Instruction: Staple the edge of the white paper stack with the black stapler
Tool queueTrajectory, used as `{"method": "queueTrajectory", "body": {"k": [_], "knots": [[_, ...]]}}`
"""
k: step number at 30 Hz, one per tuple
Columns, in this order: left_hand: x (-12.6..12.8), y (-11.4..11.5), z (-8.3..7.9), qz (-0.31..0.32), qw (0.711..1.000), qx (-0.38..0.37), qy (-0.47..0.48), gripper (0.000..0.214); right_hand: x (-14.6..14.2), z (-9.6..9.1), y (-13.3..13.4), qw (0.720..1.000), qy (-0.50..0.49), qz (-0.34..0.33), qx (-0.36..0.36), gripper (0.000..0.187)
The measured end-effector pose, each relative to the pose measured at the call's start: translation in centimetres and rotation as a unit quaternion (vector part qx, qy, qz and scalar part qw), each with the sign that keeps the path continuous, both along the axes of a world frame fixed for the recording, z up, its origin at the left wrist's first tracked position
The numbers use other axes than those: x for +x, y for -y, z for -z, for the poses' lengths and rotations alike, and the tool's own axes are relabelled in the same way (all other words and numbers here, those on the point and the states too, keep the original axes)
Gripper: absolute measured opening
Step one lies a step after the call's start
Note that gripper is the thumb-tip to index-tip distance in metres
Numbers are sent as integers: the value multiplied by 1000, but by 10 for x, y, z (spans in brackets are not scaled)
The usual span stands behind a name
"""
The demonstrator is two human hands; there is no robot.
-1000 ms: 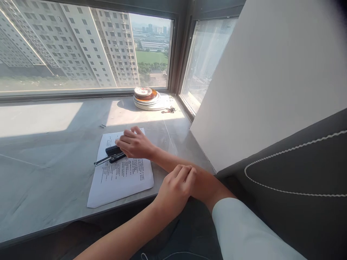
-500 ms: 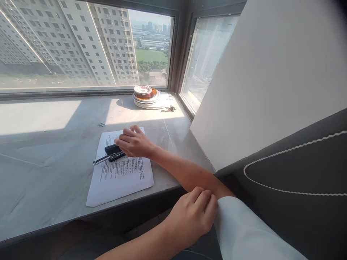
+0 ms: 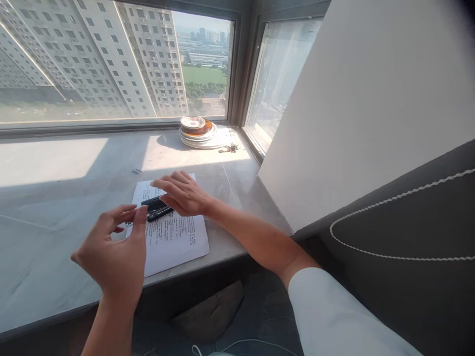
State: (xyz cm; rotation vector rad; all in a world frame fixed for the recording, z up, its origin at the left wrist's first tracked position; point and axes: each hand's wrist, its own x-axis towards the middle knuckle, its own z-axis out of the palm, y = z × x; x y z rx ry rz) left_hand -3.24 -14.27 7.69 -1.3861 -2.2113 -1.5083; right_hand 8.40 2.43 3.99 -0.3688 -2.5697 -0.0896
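A black stapler (image 3: 160, 212) lies on a sheet of printed paper (image 3: 178, 242), its top arm and base spread apart. My right hand (image 3: 182, 193) rests over the stapler's right end, gripping it with the thumb at its near side and the fingers reaching forward above it. From the left, my left hand (image 3: 118, 242) pinches the stapler's other end between thumb and fingers. That hand covers the metal tip and the paper's left edge. Beyond the paper lie small grey strips (image 3: 137, 171) that look like staples.
Stacked plates (image 3: 198, 143) stand in the window corner, with a bunch of keys (image 3: 230, 148) beside them. The grey stone sill (image 3: 44, 257) ends in a dark front edge near me. A white wall panel (image 3: 334, 99) and a beaded cord (image 3: 356, 251) are on the right.
My left hand has left my right forearm and moved left to the stapler's metal end. My right hand stays at the stapler, its fingers stretched out more.
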Motion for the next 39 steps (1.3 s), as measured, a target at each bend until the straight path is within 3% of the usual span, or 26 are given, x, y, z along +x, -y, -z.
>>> {"method": "queueTrajectory", "body": {"k": [4, 8, 13, 17, 21, 23, 26, 27, 31, 33, 36, 39], "knots": [[-14, -3, 8, -7, 999, -40, 0, 33, -2, -3, 6, 993, 64, -98, 23, 53], [-13, -5, 10, 18, 997, -47, 56, 32, -7, 1, 3, 991, 68, -113, 33, 52], [-17, -12, 3, 56, 994, -63, 76, 32, -7, 7, -3, 991, 35, -117, 56, 39], [-36, -24, -9, 95, 993, -65, 39, 36, -6, 12, -11, 996, -25, -76, 34, 28], [-109, -67, -13, 11, 999, 20, -46, 19, 2, 18, -38, 983, -159, 57, -64, 30], [-154, -97, -5, -5, 997, -37, -72, 14, 13, 19, -58, 958, -192, 160, -139, 32], [-197, -135, 17, 51, 984, -142, -91, 8, 36, 24, -88, 923, -182, 264, -211, 24], [-203, -145, 26, 68, 981, -157, -96, 7, 45, 27, -97, 900, -172, 315, -248, 21], [-199, -169, 59, 143, 966, -178, -125, 26, 69, 46, -120, 850, -166, 410, -286, 22], [-196, -175, 70, 192, 954, -184, -141, 36, 71, 52, -122, 843, -167, 424, -286, 23], [-198, -179, 80, 238, 939, -205, -141, 45, 62, 51, -117, 854, -183, 413, -259, 37], [-201, -181, 84, 226, 945, -206, -118, 42, 43, 40, -100, 897, -236, 286, -240, 43]]}}
